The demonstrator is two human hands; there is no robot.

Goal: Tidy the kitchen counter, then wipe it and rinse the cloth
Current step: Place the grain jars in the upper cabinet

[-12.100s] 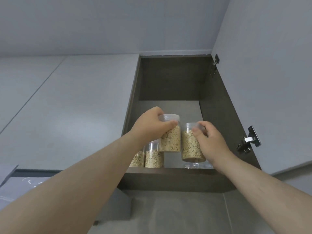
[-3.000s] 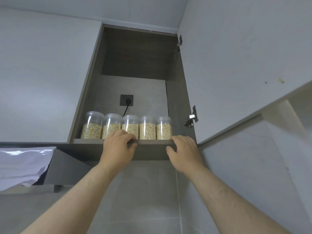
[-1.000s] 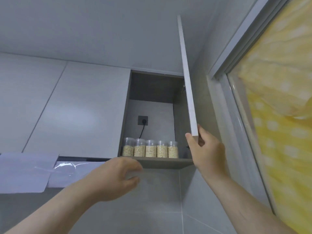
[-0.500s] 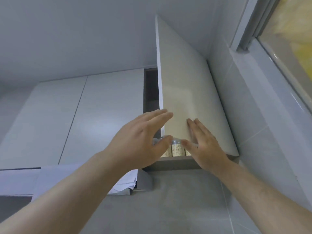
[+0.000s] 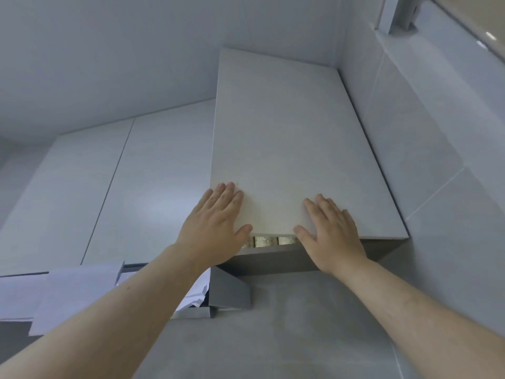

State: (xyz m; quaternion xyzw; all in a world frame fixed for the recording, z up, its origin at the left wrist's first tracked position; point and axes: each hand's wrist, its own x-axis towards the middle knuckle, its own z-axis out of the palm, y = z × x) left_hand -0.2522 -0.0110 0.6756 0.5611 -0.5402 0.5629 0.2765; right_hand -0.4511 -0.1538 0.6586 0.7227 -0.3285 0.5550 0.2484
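I look up at a pale upper cabinet door (image 5: 287, 149) that stands nearly closed. My left hand (image 5: 216, 225) lies flat on its lower left corner, fingers straight. My right hand (image 5: 330, 231) presses flat on the lower part of the door, thumb at the bottom edge. Between my thumbs a thin gap shows the tops of the grain-filled jars (image 5: 269, 240) on the dark cabinet shelf (image 5: 273, 258). The rest of the jars are hidden behind the door.
Closed white cabinet doors (image 5: 109, 192) run to the left. White crumpled plastic sheeting (image 5: 76, 291) hangs over a grey hood below them. Grey wall tiles (image 5: 273, 337) lie under the cabinet, and a window frame (image 5: 401, 12) is at the upper right.
The door has swung further shut, leaving only a thin gap at the bottom. My left hand has landed flat on the door, and both hands now press against it.
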